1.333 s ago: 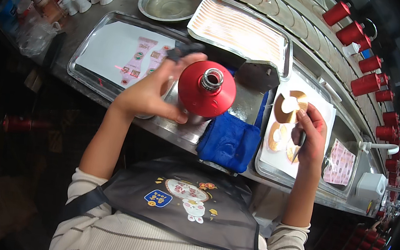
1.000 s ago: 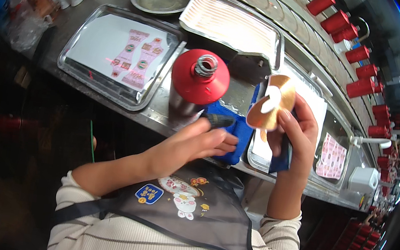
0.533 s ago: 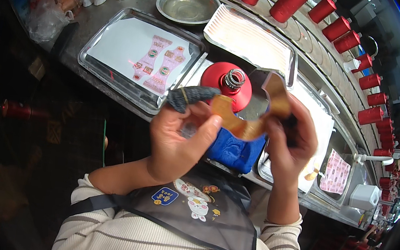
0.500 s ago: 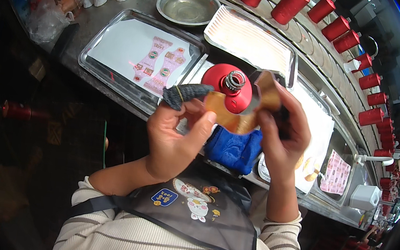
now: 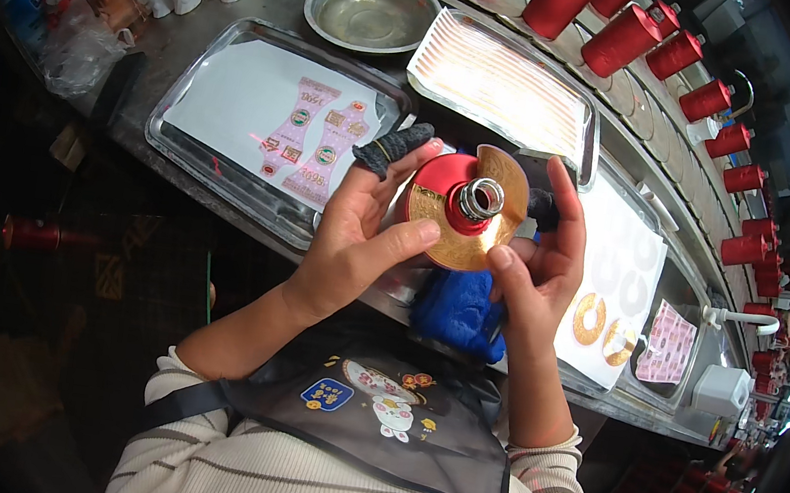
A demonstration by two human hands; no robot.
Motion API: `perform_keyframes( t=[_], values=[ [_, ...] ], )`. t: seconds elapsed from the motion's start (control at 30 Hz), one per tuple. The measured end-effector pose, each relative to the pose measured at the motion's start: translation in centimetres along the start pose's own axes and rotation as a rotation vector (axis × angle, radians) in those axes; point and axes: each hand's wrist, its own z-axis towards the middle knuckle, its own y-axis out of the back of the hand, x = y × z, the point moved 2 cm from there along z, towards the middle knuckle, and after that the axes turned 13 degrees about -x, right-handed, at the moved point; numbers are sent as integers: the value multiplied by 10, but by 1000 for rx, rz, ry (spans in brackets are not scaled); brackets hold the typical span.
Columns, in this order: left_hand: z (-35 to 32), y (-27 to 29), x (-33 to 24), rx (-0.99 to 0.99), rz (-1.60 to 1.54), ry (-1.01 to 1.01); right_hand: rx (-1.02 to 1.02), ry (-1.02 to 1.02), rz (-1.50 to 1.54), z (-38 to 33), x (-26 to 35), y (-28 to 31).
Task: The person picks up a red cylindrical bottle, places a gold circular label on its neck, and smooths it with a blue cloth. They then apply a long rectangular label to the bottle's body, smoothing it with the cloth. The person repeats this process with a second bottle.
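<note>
label around a red bottle's neck

the gold label sat over the bottle, curving partway round its neck. the left hand laid its thumb on it, fingers apart; the right hand's thumb touched its lower right edge. whether either clamped firmly could not be told.

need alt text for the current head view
A left hand and right hand hold a gold C-shaped label around the neck of a red bottle. A blue cloth lies nearby; pink labels lie left, gold labels right.

red bottle; gold label; blue cloth; grey apron; cream sweater, brown stripes.
</note>
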Motion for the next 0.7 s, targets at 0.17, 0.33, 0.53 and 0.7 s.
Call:
perform_keyframes(
  t=[0.17, 0.33, 0.53, 0.7],
  values=[
    [1, -2, 2, 46, -58, 49, 9, -22, -74, 6, 2, -2],
    [3, -4, 0, 31, -66, 55, 13, -12, -47, 5, 1, -6],
    [4, -3, 0, 39, -74, 72, 50, 5, -85, 8, -4, -1],
    [2, -5, 0, 29, -59, 63, 56, -73, -54, 8, -1, -2]
  ],
)
